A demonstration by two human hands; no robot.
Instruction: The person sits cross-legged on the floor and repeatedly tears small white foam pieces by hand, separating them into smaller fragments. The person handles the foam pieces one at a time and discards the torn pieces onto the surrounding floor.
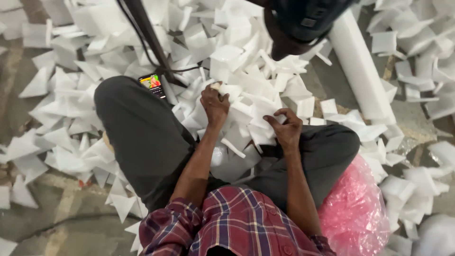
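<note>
I sit cross-legged on the floor in dark trousers, with a heap of white foam sheet pieces [246,80] spread in front of me. My left hand [214,103] is closed around a white foam piece [231,90] at the top of the heap between my knees. My right hand [286,129] grips the edge of another white foam piece [263,130] just above my right knee. More foam pieces lie in my lap between the two hands.
A phone [152,84] with a lit screen lies by my left knee. A dark metal leg and cable [147,35] rise behind it. A white foam roll [361,71] lies at the right. A pink plastic bag [353,208] sits by my right hip.
</note>
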